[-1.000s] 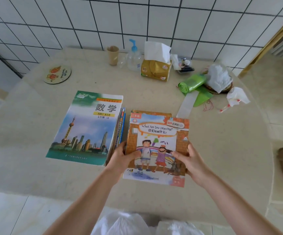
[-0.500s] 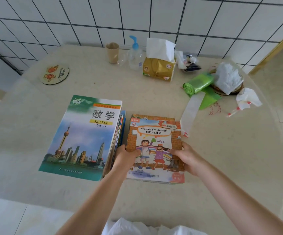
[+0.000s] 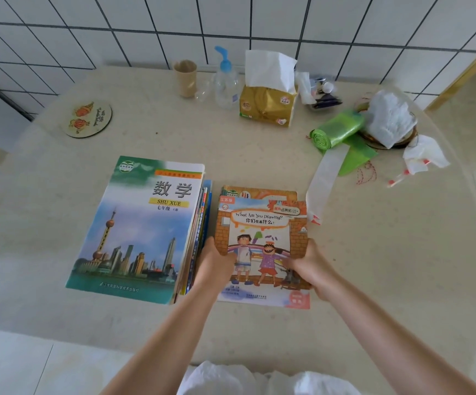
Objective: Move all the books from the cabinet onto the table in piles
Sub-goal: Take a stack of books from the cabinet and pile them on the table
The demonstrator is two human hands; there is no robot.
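Observation:
Two piles of books lie on the beige table. The left pile is topped by a maths textbook with a city skyline cover. The right, smaller pile is topped by a picture book titled "What Are You Drawing?". My left hand grips the picture book's left edge, thumb on the cover. My right hand grips its right edge the same way. An orange book peeks out beneath it at the far side. The cabinet is out of view.
Along the back stand a paper cup, a pump bottle and a gold tissue pack. A green bag roll, crumpled tissues and a white strip lie at the right. A round coaster sits left.
The picture book has been shifted a little and lowered onto the right pile, both hands keeping their hold on its edges. The camera has tilted slightly.

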